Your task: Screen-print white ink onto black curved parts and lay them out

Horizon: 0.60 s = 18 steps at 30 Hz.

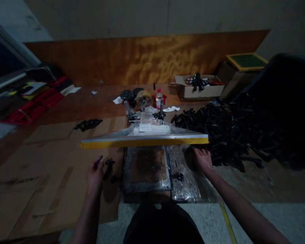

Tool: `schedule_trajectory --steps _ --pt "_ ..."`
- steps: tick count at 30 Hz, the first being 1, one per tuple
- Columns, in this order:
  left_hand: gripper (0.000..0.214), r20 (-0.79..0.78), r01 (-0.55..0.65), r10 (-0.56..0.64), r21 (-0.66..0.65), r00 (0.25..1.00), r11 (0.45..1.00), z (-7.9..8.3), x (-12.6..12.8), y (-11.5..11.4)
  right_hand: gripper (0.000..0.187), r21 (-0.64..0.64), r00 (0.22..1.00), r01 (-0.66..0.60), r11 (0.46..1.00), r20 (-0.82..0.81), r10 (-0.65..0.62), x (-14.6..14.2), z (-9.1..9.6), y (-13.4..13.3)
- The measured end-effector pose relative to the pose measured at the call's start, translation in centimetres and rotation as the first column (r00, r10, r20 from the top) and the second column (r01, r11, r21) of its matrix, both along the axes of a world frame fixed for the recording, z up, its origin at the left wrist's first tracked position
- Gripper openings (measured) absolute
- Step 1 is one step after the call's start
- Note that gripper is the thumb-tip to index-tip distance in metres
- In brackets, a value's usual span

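My left hand (95, 173) rests over the brown cardboard (40, 162), left of the printing plate. Its fingers are pinched on a small black part, and another small black part (109, 163) lies just to its right. My right hand (202, 159) lies with fingers stretched out on the plastic-covered surface (185, 183), at the near edge of a big pile of black parts (231, 128). Between my hands sits a flat plate (147, 167) with a rusty brown centre. Above it a screen frame with a yellow front edge (144, 141) is tilted up.
Behind the frame stand a tape roll (143, 98), a plastic bottle with a red cap (159, 99) and black discs. A cardboard box (200, 88) with gloves and tools sits at the back right. Red items lie at the far left. A lone black part (179, 176) lies right of the plate.
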State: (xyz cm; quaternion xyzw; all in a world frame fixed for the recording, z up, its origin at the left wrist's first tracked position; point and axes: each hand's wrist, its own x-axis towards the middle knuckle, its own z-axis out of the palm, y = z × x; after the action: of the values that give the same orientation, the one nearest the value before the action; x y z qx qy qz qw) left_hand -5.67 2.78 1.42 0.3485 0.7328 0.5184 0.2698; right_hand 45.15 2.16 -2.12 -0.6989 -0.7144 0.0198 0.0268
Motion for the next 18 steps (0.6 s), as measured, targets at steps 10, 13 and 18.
schedule_trajectory --steps 10,13,18 --pt "0.037 0.056 0.259 -0.292 0.324 0.955 0.910 13.2 8.9 3.5 0.044 0.004 0.753 -0.568 0.823 -0.402 0.521 -18.3 1.2 2.3" --pt "0.039 0.012 0.356 -0.383 0.339 0.924 0.871 14.9 9.7 4.4 0.039 -0.016 0.773 -0.614 0.789 -0.217 0.597 -20.1 1.7 2.7" --pt "0.045 0.050 0.439 -0.470 0.282 0.881 0.853 14.1 8.9 3.8 0.024 0.297 0.794 -0.520 0.801 -0.178 0.581 -19.7 2.2 2.0"
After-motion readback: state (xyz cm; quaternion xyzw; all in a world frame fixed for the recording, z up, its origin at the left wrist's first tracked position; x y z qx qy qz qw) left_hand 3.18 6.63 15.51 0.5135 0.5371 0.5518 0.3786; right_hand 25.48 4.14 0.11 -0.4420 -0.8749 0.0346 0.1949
